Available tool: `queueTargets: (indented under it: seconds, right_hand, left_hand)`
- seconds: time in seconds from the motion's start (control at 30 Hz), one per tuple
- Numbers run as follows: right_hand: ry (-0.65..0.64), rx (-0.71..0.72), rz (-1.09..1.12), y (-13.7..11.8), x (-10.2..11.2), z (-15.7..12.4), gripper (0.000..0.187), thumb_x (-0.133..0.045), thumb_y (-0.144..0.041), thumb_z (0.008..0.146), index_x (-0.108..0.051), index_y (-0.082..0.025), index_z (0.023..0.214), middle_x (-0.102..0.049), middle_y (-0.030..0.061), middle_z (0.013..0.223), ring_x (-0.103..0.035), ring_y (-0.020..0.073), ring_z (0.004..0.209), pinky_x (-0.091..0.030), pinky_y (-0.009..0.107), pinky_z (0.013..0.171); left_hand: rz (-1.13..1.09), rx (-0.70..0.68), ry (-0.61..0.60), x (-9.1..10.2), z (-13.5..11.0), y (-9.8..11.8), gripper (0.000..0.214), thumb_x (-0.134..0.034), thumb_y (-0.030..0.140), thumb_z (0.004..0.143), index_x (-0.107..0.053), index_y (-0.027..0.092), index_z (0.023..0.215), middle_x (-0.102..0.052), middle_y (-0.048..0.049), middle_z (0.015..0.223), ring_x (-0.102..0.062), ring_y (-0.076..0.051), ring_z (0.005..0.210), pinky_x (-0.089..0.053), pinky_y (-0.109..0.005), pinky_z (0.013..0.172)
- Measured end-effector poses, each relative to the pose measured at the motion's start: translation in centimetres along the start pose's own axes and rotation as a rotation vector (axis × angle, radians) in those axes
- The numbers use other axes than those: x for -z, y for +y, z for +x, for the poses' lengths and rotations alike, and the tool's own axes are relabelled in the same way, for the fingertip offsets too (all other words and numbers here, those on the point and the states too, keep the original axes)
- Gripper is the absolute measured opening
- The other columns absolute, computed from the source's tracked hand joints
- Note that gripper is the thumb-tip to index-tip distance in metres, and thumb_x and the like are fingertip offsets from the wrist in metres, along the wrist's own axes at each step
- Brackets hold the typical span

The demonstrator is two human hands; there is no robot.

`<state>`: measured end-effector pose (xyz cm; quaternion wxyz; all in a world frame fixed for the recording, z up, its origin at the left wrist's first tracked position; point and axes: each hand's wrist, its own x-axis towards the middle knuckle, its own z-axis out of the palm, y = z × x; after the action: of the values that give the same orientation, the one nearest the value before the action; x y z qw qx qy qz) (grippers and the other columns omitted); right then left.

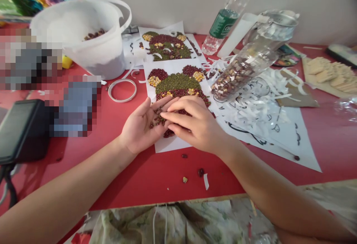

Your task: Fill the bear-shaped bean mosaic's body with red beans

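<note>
1. Head view: left hand [139, 128] lies palm up and open, with dark red beans [157, 119] on it.
2. Right hand [195, 125] sits against it, fingers [178, 114] curled over those beans; whether they pinch any, I cannot tell.
3. Together, both hands cover the lower part of the bean mosaic [178, 86], a bear shape on white paper.
4. Beyond the mosaic lies a second mosaic [167, 45].
5. Left of the mosaic are a white tub [83, 39] holding beans, a white ring [122, 90] and pixelated patches [75, 108] that hide what lies there.
6. Right of it, a plastic bottle [237, 74] of mixed seeds tilts above paper strips [251, 114].
7. Below it, stray beans [200, 172] lie on the red table [139, 184].
</note>
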<state>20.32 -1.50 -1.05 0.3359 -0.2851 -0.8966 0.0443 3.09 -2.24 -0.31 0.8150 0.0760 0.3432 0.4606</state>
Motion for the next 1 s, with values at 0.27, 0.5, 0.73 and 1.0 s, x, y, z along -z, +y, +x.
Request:
queueTargets:
  seconds: [0.27, 0.5, 0.73, 1.0]
  right_hand:
    - [0.020, -0.042, -0.010, -0.7, -0.9, 0.0, 0.023, -0.052, -0.021, 0.098, -0.073, -0.021, 0.089, -0.066, 0.0049, 0.087, -0.054, 0.0177, 0.088, -0.044, 0.036, 0.083]
    - [0.024, -0.026, -0.062, -1.1, -1.0, 0.6, 0.021, -0.051, -0.018, 0.097, -0.067, -0.021, 0.084, -0.065, 0.0042, 0.086, -0.054, 0.0182, 0.085, -0.044, 0.036, 0.083]
    - [0.124, -0.233, 0.154, 1.6, 0.0, -0.3, 0.012, -0.054, -0.018, 0.094, -0.064, -0.023, 0.093, -0.062, 0.0036, 0.091, -0.060, 0.0187, 0.090, -0.048, 0.036, 0.081]
    - [-0.206, -0.051, 0.060, 2.2, -1.7, -1.1, 0.017, -0.055, -0.021, 0.097, -0.070, -0.018, 0.091, -0.065, 0.0046, 0.084, -0.053, 0.0172, 0.081, -0.039, 0.034, 0.078]
  left_hand:
    - [0.037, 0.074, -0.098, 0.4, 0.0, -0.1, 0.057, -0.024, 0.042, 0.103, -0.054, 0.005, 0.135, -0.072, -0.0080, 0.080, -0.068, -0.015, 0.066, -0.057, -0.026, 0.069]
    - [0.015, 0.073, -0.171, 0.3, 0.0, -0.4, 0.060, -0.017, 0.038, 0.104, -0.052, 0.001, 0.135, -0.065, -0.0037, 0.060, -0.064, -0.013, 0.054, -0.055, -0.021, 0.061]
    - [0.004, -0.179, 0.018, 0.7, 1.2, 1.9, 0.060, -0.027, 0.040, 0.104, -0.033, 0.005, 0.151, -0.069, -0.0142, 0.128, -0.066, -0.020, 0.120, -0.054, -0.027, 0.099]
    - [0.049, -0.260, 0.022, 1.5, 2.0, 2.7, 0.056, -0.025, 0.038, 0.104, -0.034, 0.012, 0.152, -0.061, -0.0109, 0.143, -0.052, -0.018, 0.137, -0.047, -0.029, 0.111]
